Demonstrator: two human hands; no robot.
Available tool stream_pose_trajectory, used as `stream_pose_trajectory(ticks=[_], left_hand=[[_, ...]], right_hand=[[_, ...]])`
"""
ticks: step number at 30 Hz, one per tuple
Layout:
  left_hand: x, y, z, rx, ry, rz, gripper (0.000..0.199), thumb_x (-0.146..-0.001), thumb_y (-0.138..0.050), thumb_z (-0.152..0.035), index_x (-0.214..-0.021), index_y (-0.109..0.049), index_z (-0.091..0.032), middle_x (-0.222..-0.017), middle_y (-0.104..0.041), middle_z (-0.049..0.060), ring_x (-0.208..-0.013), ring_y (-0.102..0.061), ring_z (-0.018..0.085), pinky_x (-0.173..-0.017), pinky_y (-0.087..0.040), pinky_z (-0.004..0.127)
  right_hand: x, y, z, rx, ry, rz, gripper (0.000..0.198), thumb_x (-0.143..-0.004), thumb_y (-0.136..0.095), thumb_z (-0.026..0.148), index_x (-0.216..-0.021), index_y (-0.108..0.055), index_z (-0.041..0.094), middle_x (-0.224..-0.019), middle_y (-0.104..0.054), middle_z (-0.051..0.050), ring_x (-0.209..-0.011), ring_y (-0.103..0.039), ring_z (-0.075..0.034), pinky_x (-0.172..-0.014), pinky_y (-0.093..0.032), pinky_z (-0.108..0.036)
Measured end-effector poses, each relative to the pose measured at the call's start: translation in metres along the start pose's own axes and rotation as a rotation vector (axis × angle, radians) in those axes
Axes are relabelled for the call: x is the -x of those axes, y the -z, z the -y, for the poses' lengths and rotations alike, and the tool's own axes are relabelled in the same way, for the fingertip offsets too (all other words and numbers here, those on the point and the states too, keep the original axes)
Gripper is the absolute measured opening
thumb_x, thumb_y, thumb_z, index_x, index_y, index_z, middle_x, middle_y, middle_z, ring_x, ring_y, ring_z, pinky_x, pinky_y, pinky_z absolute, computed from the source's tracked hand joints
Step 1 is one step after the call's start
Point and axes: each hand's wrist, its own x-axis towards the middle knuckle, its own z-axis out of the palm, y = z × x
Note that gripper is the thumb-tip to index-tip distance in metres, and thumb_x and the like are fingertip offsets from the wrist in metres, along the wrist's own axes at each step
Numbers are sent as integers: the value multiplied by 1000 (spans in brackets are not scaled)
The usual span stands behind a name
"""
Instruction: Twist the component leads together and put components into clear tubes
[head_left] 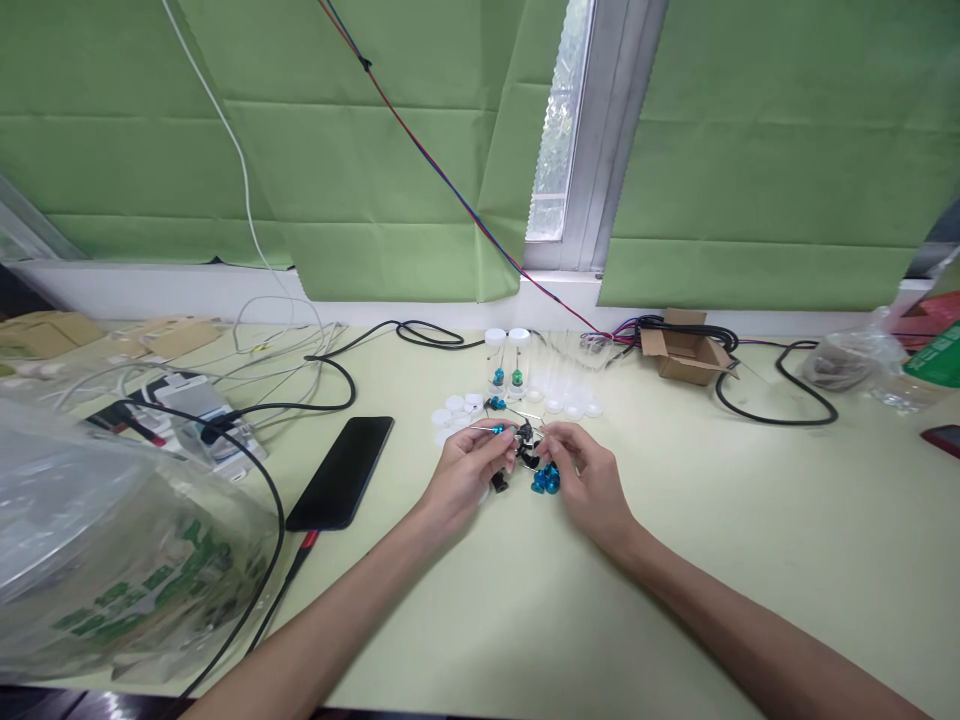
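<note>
My left hand (pixel 469 468) is closed in a pinch on a small shiny blue piece (pixel 498 429) with a thin metal rod. Opposite it, my right hand (pixel 592 478) has its thumb and fingertips pressed together; what they hold is too small to make out. Small black pieces (pixel 529 458) lie between the hands. A cluster of blue pieces (pixel 547 479) rests against the right fingers' side. Just beyond the hands is another blue piece (pixel 496 403). Behind stand two white-capped clear tubes, one holding a blue item (pixel 499 376), the other a green item (pixel 517 376).
Round white caps (pixel 454 404) and several clear tubes (pixel 566 375) sit beyond the hands. A black phone (pixel 341 475) lies left, near a plastic bag (pixel 142 580) and cables. An open cardboard box (pixel 686 358) stands back right beside a black cable (pixel 780 422).
</note>
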Motion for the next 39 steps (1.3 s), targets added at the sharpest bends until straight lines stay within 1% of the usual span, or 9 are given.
stream_pose_trajectory(ticks=[2, 4, 7, 11, 17, 20, 25, 33, 39], left_hand=[[-1, 1, 1, 5, -3, 3, 25, -69, -82, -28, -88, -73, -14, -75, -66, 4, -60, -56, 9, -62, -44, 24], [-2, 1, 1, 11, -5, 3, 25, -69, -82, -27, -88, -73, -14, -75, -66, 3, -60, -56, 9, -63, -44, 24], [-2, 2, 2, 12, -6, 7, 25, -70, -82, -28, -88, -72, -14, -73, -65, 3, -60, -56, 9, -63, -44, 23], [-1, 2, 2, 4, -1, 30, 25, -72, -81, -28, -89, -72, -14, -74, -65, 3, -59, -56, 9, -63, -45, 24], [0, 1, 2, -7, 31, 49, 26, -70, -82, -27, -90, -71, -14, -75, -65, 2, -60, -57, 10, -63, -44, 25], [0, 2, 4, -31, 30, 68, 25, -73, -80, -27, -92, -71, -14, -74, -64, 2, -61, -56, 10, -62, -43, 25], [0, 5, 5, -74, 31, 93, 24, -76, -78, -29, -93, -71, -15, -72, -63, 2, -62, -56, 10, -62, -41, 25], [2, 1, 3, -102, 41, 89, 24, -76, -78, -30, -92, -70, -15, -70, -61, 1, -61, -53, 10, -61, -39, 26], [5, 0, 1, -145, 33, 102, 23, -76, -77, -31, -93, -71, -17, -72, -62, 1, -63, -54, 11, -63, -39, 26]], right_hand=[[0, 0, 1, 7, 23, 4, 25, -97, -48, 28, -121, -53, 23, -91, -69, -5, -83, -65, -20, -80, -54, -38], [0, 0, 3, 23, 56, 8, 32, -95, -52, 27, -126, -49, 24, -101, -69, -7, -90, -65, -20, -84, -54, -39], [0, -1, 4, 50, 101, 16, 33, -91, -58, 27, -123, -52, 23, -108, -67, -8, -96, -65, -22, -86, -54, -40], [0, 0, 2, 72, 104, 33, 27, -89, -61, 25, -116, -57, 23, -105, -67, -6, -93, -64, -21, -83, -54, -37], [0, 1, -1, 95, 129, 29, 17, -90, -61, 25, -107, -61, 23, -96, -66, -4, -87, -62, -19, -79, -52, -35], [0, 0, -1, 89, 126, 25, 13, -90, -59, 25, -103, -61, 23, -93, -66, -3, -84, -62, -19, -75, -52, -34], [-1, 0, -2, 81, 108, 23, 10, -91, -59, 26, -99, -62, 22, -91, -66, -3, -81, -62, -19, -74, -52, -34], [-1, 0, 3, 75, 42, 36, 12, -92, -57, 31, -92, -64, 20, -86, -68, -4, -78, -62, -19, -72, -50, -33], [-1, 0, 5, 116, 39, 33, 18, -93, -55, 32, -86, -64, 19, -80, -67, -3, -73, -60, -17, -69, -47, -30]])
